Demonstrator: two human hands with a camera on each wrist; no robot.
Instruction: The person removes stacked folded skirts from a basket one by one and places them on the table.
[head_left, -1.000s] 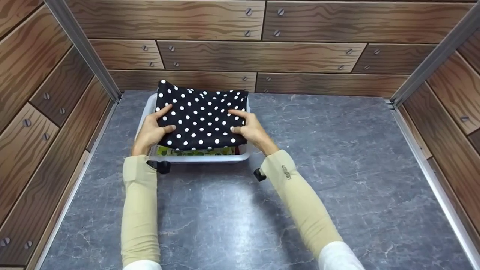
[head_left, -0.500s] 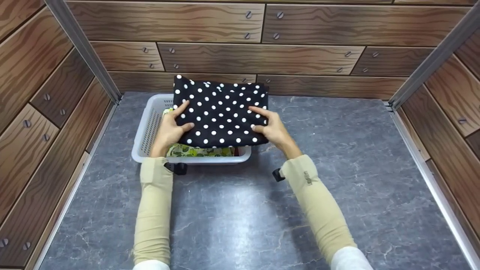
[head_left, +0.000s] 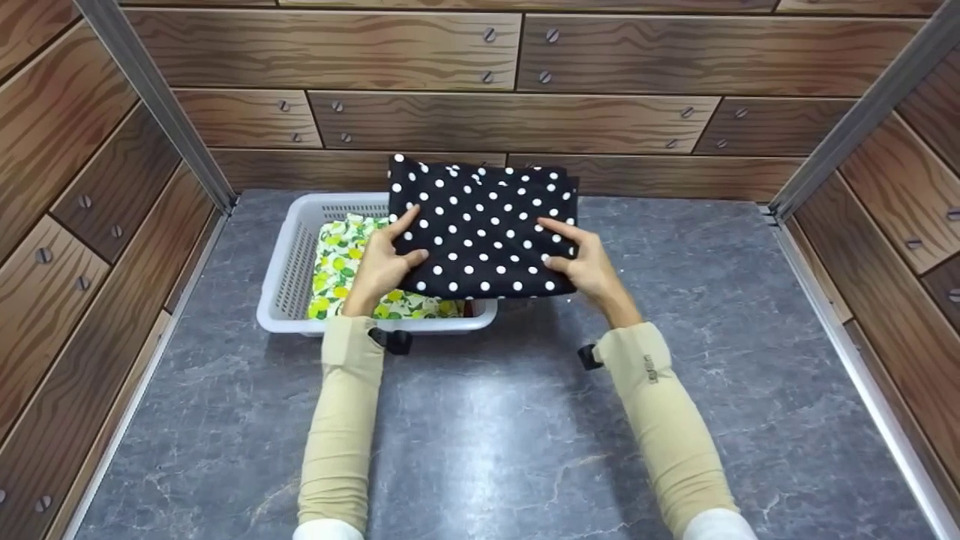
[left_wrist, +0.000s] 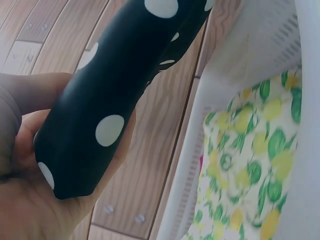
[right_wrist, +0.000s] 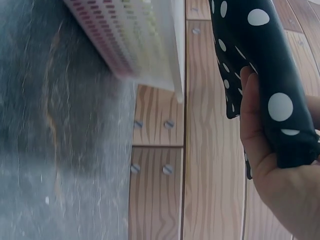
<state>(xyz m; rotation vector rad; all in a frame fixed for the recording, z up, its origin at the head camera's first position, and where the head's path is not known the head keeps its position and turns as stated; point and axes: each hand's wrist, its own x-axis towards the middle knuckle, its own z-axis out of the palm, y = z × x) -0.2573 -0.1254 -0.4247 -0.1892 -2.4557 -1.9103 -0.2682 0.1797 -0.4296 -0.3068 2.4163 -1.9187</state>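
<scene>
Head view: polka-dot cloth [head_left: 484,236] (folded) is held between both hands [head_left: 384,260] [head_left: 590,264].

We see black, white-dotted folded cloth [head_left: 484,240], smooth; pale rectangular perforated plastic basket [head_left: 442,325], smooth; grey marbled flat surface [head_left: 480,427], glossy.

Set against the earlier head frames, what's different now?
The left hand and right hand have carried the black dotted cloth rightward, partly beyond the basket, exposing more of the lemon-print cloth inside. Nothing was let go; both hands still hold it, and the basket stayed in place.
</scene>
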